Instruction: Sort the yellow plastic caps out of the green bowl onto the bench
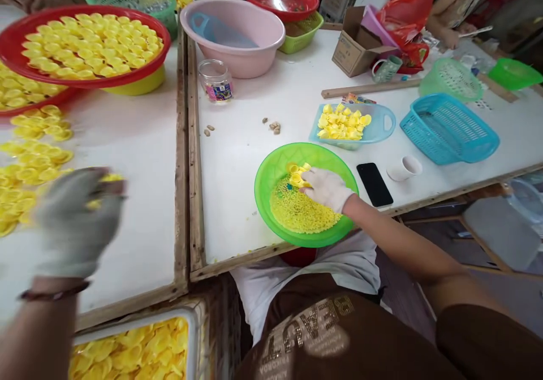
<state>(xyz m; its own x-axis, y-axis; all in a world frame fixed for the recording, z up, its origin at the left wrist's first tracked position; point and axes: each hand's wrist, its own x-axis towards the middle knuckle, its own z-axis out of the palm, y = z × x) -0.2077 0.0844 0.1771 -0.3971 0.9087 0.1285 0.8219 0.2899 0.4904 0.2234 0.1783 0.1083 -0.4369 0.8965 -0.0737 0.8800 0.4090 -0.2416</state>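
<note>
In the round green plastic bowl [263, 200], 12 o'clock, your R hand [327, 189] grips yellow thin-walled cups [294, 177], prob. light, bendy: pinch rims; L hand [78, 221] blurred, can't tell.

Round green bowl [263, 202] holds small yellow beads [303, 216]; yellow cups [294, 178] bunch toward its far side, loose cups [27, 175] lie well left.

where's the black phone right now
In the head view, right of centre, the black smartphone lies on the white tabletop between the round green basin and the white cup.
</note>
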